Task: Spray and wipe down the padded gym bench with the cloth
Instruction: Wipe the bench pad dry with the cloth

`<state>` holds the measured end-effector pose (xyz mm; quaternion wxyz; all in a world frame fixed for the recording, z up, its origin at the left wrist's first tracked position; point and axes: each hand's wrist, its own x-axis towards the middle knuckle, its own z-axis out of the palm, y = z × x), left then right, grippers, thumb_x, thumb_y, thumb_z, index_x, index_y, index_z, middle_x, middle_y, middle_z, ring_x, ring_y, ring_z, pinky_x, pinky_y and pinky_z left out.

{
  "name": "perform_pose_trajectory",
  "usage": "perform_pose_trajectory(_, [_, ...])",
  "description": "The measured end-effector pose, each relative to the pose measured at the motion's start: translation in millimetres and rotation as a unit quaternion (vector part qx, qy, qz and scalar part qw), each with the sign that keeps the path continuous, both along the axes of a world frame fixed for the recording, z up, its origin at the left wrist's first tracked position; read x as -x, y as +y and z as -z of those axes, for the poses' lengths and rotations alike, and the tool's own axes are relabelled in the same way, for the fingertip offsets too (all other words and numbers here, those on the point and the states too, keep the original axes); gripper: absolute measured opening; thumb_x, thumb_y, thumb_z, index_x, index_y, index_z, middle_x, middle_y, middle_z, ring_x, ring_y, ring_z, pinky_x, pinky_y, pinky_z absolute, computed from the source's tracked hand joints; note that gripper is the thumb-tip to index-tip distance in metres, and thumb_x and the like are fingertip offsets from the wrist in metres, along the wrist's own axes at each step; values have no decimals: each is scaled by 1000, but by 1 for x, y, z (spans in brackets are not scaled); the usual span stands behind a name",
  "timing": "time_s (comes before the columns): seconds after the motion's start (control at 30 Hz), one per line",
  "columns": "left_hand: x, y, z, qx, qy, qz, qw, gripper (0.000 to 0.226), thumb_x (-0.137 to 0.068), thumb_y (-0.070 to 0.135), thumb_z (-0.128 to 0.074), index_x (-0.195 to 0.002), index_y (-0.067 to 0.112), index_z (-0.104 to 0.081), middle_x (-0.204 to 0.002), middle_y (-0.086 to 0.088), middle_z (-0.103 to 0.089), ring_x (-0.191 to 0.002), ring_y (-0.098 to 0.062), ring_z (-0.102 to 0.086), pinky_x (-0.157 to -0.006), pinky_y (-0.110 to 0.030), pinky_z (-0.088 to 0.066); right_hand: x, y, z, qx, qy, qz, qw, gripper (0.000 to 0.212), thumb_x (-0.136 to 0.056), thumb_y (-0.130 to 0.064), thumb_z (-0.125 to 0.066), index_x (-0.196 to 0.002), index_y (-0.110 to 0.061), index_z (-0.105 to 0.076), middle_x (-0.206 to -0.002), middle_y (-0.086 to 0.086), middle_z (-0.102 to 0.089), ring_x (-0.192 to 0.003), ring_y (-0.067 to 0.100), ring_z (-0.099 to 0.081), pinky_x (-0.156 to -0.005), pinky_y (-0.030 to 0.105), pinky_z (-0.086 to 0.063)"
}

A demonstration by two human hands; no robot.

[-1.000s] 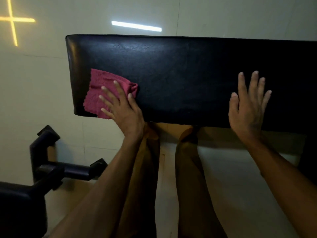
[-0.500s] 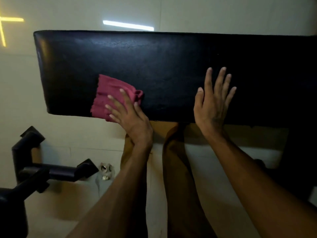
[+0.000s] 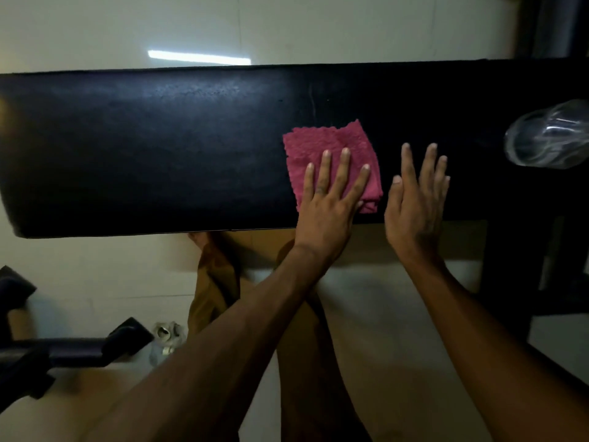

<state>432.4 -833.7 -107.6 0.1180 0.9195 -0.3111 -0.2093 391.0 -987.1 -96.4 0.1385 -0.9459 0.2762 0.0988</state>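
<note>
Soft, light folded cloth (image 3: 331,154) slides easily on slick desk (image 3: 143,148); left hand (image 3: 328,205) flat pressing it, right hand (image 3: 414,199) flat, released, beside.

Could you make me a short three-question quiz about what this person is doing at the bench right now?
1. True or false: the left hand presses the red cloth flat with straight fingers.
2. Multiple choice: where is the right hand? A) gripping the clear bottle B) flat on the black bench pad beside the cloth C) hanging off the bench
3. Fill in: the clear bottle lies on the bench toward the person's ____ side.

Key: 1 true; 2 B; 3 right.
</note>
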Motion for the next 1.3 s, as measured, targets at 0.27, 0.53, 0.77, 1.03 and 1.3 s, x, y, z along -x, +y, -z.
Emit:
perform_pose_trajectory(0.27, [-49,54,-18,70,-41,-23,996,54,-106,41,-28,-155,19,-33,-165,-14,-21,-153,-32,-14,-125,-50,-8,-18,30,-10,-34,-33,-112,993,62,-101,-44,-37,-158,-24,-22,-166,18,-9,-153,35,-5,-123,57,-4])
perform_pose_trajectory(0.53, [-63,118,9,-42,-60,-83,994,61,-106,42,-23,-160,18,-9,-167,-14,-4,-155,-29,0,-125,-49,-1,-51,9,17,50,-6,-212,976,73,-96,-70,-26,-158,-32,-19,-166,11,-13,-153,34,-10,-122,57,-2])
perform_pose_trajectory(0.77, [-61,114,14,-42,-87,-98,991,63,-104,40,-28,-160,19,-11,-167,-13,-7,-155,-27,-3,-125,-49,-5,-80,17,6,27,33,-284,958,71,-97,-65,-28,-159,-34,-10,-167,11,-5,-153,37,-4,-116,66,4])
perform_pose_trajectory(1.03, [-61,113,13,-20,-86,-104,991,62,-104,40,-30,-160,19,-14,-167,-11,-8,-155,-27,-3,-125,-50,-5,-89,60,4,7,39,-232,972,64,-100,-59,-24,-159,-36,-10,-168,10,-1,-153,36,-1,-115,71,3])
perform_pose_trajectory(1.3, [-64,117,12,5,-64,-109,992,62,-104,41,-30,-160,20,-14,-168,-10,-6,-155,-26,0,-125,-48,-2,-38,75,3,15,33,52,998,59,-104,-53,-25,-158,-35,-10,-167,9,0,-154,34,3,-119,65,1])
